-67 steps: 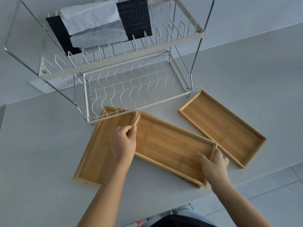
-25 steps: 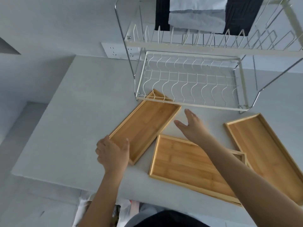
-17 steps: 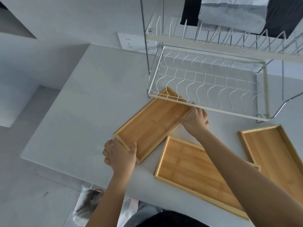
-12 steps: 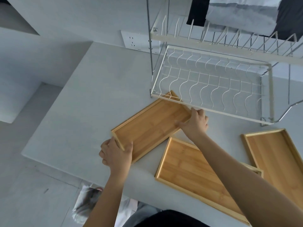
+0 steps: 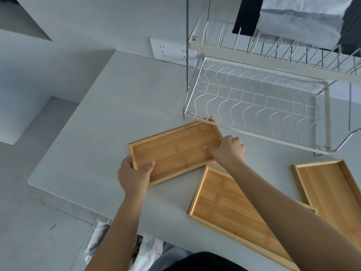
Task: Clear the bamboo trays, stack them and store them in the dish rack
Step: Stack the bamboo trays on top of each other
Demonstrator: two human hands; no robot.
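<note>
- The left bamboo tray (image 5: 175,149) is held at both short ends, just in front of the dish rack (image 5: 257,106), its far corner tucked under the rack's front rail.
- Its near-left corner is gripped by the left hand (image 5: 134,175), thumb inside the tray.
- Its right end is clasped by the right hand (image 5: 227,149), thumb laid on the tray floor.
- The middle tray (image 5: 230,208) is seen lying flat on the counter (image 5: 93,133), nearer than the rack.
- The right tray (image 5: 332,188) is seen flat below the rack's right end, partly cut off.
</note>
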